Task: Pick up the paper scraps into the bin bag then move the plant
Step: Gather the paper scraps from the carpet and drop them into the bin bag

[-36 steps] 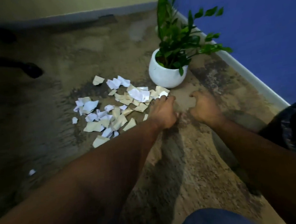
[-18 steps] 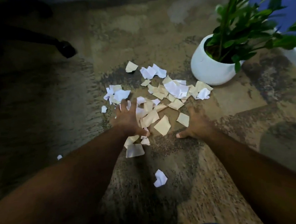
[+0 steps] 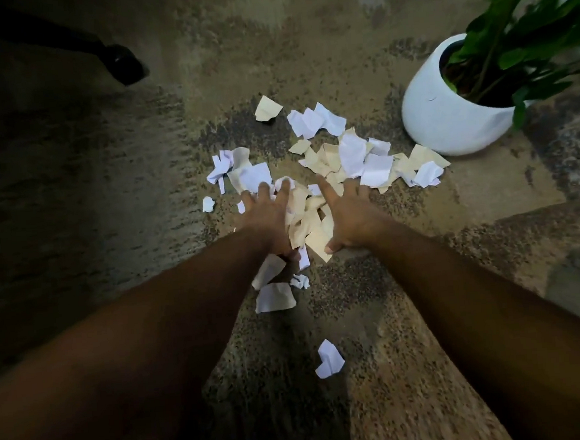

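Both hands lie flat with fingers spread on the paper scraps (image 3: 317, 190): the left hand (image 3: 267, 214) on the pile's 9 o'clock side, the right hand (image 3: 348, 212) just beside it, a few tan pieces between them. This looks like the gathering step, raking the scraps together before lifting any. Next, the hands would need to close inward and scoop. Loose scraps lie toward 6 o'clock on the carpet (image 3: 395, 367). The plant (image 3: 456, 112), in its white pot, stands at 2 o'clock, just beside the pile. No bin bag is visible.
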The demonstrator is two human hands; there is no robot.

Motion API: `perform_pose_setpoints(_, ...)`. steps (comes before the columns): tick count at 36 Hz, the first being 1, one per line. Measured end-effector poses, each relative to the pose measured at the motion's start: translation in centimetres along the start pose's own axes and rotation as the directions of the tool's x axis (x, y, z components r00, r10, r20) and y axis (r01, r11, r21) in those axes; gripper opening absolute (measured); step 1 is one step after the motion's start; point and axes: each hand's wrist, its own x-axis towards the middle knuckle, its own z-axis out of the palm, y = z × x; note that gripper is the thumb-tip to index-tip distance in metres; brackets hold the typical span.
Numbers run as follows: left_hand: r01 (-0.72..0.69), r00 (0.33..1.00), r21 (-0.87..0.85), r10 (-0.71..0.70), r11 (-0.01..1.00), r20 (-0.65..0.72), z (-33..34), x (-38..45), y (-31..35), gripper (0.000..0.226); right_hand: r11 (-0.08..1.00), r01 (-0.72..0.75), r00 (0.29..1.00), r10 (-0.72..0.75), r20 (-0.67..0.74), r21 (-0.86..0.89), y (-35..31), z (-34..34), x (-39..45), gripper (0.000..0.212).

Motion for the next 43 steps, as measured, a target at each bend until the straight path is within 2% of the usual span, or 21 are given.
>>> perform_pose_setpoints(5, -0.044, 0.999, -0.001, 0.044, 0.999, -0.021, 0.0, 0.5, 0.7, 0.13, 0.999, 0.04, 0.999, -0.039, 0.019, -0.022, -1.1, -0.3, 0.4, 0.135)
perform_pose_setpoints(8, -0.054, 0.998, -0.07, 0.051, 0.996, -0.042, 0.2, 0.6, 1.1, 0.109, 0.996, 0.085, 0.996, -0.086, -0.003, -0.038, -1.4, -0.3, 0.1, 0.119)
perform_pose_setpoints(10, -0.074, 0.994, -0.092, 0.067, 0.993, -0.083, 0.2, 0.6, 1.3, 0.086, 0.992, 0.121, 0.991, -0.122, -0.047, -0.028, -1.5, -0.1, -0.2, 0.098)
perform_pose_setpoints(13, -0.108, 0.984, -0.06, 0.099, 0.992, -0.149, 0.3, 0.2, 1.8, 0.061, 0.973, 0.174, 0.975, -0.149, -0.163, 0.154, -1.9, 0.6, -1.2, 0.049)
perform_pose_setpoints(16, -0.109, 0.984, -0.157, 0.084, 0.982, -0.156, 0.4, -0.7, 2.5, 0.049, 0.958, 0.174, 0.964, -0.119, -0.237, 0.228, -2.6, 1.8, -2.8, 0.032)
perform_pose_setpoints(18, -0.129, 0.983, -0.161, 0.105, 0.978, -0.15, 0.6, -1.4, 2.9, 0.039, 0.95, 0.162, 0.956, -0.083, -0.283, 0.267, -3.0, 2.4, -3.7, 0.023)
perform_pose_setpoints(23, -0.187, 0.975, -0.216, 0.155, 0.958, -0.158, 0.8, -3.3, 3.7, 0.021, 0.924, 0.101, 0.958, 0.01, -0.287, 0.369, -2.4, 2.4, -5.0, 0.015)
perform_pose_setpoints(27, -0.256, 0.961, -0.19, 0.228, 0.948, -0.157, -0.5, -5.0, 5.3, 0.028, 0.881, 0.035, 0.956, 0.108, -0.272, 0.472, -1.2, 1.8, -6.3, 0.014)
perform_pose_setpoints(33, -0.283, 0.95, -0.207, 0.244, 0.937, -0.195, -3.4, -6.5, 8.2, 0.022, 0.827, -0.047, 0.941, 0.224, -0.252, 0.56, 1.2, -0.2, -8.5, 0.02)
perform_pose_setpoints(38, -0.335, 0.929, -0.19, 0.29, 0.923, -0.23, -5.6, -7.5, 11.4, 0.015, 0.806, -0.026, 0.892, 0.286, -0.351, 0.591, 3.6, -2.4, -11.0, 0.022)
perform_pose_setpoints(43, -0.433, 0.887, -0.138, 0.394, 0.891, -0.242, -7.6, -8.7, 15.8, 0.016, 0.821, -0.095, 0.836, 0.372, -0.403, 0.562, 7.1, -4.4, -13.9, 0.017)
